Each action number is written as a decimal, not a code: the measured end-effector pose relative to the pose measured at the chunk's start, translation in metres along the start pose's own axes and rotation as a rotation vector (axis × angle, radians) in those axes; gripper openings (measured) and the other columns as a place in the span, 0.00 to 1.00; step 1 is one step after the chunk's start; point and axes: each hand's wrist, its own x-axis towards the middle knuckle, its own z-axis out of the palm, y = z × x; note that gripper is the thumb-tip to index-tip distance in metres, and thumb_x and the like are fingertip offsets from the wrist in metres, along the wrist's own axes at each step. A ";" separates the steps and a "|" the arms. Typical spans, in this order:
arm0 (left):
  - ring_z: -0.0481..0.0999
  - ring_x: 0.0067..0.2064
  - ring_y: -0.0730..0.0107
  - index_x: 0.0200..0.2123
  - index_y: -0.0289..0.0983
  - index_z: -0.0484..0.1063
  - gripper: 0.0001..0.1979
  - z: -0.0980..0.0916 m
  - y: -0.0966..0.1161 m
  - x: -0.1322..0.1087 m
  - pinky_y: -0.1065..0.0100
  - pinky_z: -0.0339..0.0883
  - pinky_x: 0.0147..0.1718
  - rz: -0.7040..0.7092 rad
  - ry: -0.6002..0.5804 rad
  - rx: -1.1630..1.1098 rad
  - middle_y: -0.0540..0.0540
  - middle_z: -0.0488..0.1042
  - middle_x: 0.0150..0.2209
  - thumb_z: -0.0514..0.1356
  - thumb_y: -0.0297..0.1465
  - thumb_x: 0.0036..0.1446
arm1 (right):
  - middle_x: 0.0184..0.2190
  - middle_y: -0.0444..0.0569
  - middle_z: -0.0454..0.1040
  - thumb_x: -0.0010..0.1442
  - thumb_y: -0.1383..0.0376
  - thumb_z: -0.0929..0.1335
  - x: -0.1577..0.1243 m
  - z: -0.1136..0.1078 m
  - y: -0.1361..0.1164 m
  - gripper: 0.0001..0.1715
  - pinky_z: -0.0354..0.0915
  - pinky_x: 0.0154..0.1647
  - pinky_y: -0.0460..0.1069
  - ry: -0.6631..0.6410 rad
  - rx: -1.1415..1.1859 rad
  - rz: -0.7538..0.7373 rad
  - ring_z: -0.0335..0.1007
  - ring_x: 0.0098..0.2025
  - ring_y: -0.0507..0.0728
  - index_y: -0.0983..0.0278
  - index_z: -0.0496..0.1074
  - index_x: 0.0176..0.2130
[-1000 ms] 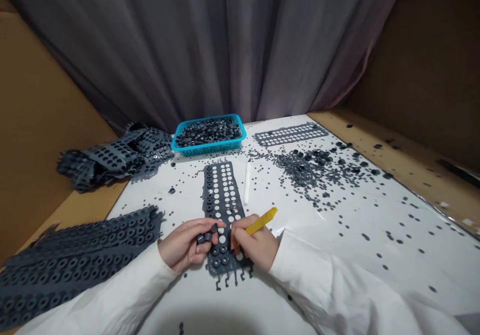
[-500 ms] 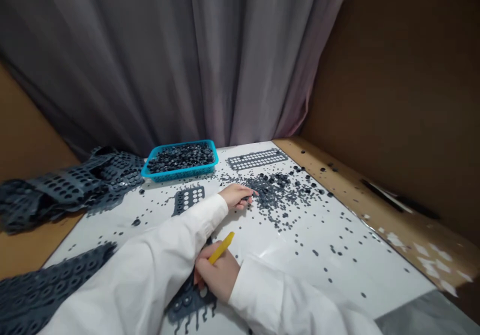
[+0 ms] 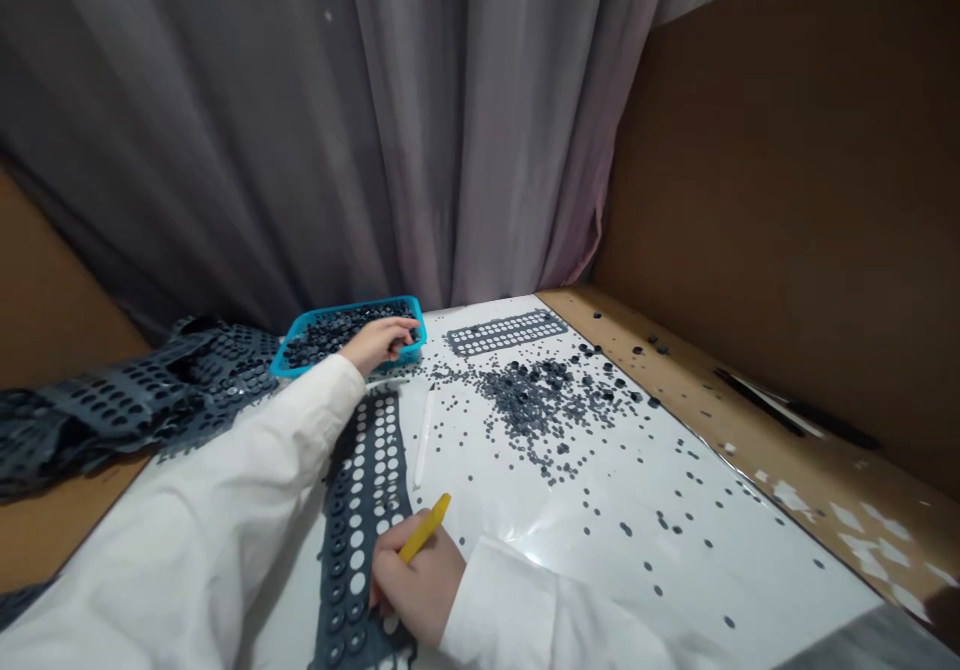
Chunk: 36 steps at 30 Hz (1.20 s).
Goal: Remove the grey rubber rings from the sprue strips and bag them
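Observation:
My left hand (image 3: 379,343) rests over the blue plastic basket (image 3: 351,306), with its fingers on the dark grey rings heaped inside (image 3: 337,335). I cannot tell whether it holds any. My right hand (image 3: 417,577) grips a yellow stick tool (image 3: 424,528) and lies at the edge of a long grey perforated rubber strip (image 3: 361,520). Rings sit in the strip's nearer holes, while its farther holes show white through them. My left sleeve covers the strip's upper left edge.
A white stick (image 3: 424,437) lies beside the strip. Loose grey rings (image 3: 525,400) are heaped and scattered across the white table (image 3: 600,520). A small perforated strip (image 3: 507,332) lies at the back, and stacked grey strips (image 3: 127,400) hang off the left. Cardboard and a curtain surround the table.
My left hand has moved from the loose rings to the basket. The long strip now shows from under my sleeve. My right hand stays near it with the yellow tool, and the view has shifted.

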 end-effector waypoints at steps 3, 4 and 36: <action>0.72 0.35 0.70 0.44 0.32 0.67 0.13 -0.059 0.000 0.005 0.67 0.69 0.32 0.037 0.216 0.084 0.47 0.70 0.39 0.53 0.34 0.61 | 0.10 0.40 0.59 0.45 0.72 0.58 0.001 0.000 0.002 0.15 0.55 0.17 0.42 -0.006 0.010 -0.006 0.60 0.15 0.49 0.65 0.66 0.14; 0.72 0.39 0.68 0.45 0.33 0.67 0.13 -0.075 -0.003 0.005 0.63 0.70 0.36 0.041 0.274 0.111 0.45 0.70 0.42 0.54 0.35 0.60 | 0.10 0.40 0.59 0.46 0.72 0.57 0.002 0.001 0.003 0.16 0.56 0.18 0.42 -0.008 0.007 -0.009 0.60 0.15 0.49 0.65 0.65 0.13; 0.70 0.34 0.69 0.33 0.37 0.71 0.09 -0.014 -0.072 -0.211 0.71 0.63 0.34 0.273 -0.497 0.826 0.48 0.71 0.31 0.60 0.26 0.44 | 0.10 0.42 0.61 0.45 0.69 0.58 0.004 -0.002 0.007 0.15 0.54 0.16 0.41 -0.049 0.110 0.003 0.58 0.15 0.48 0.66 0.67 0.14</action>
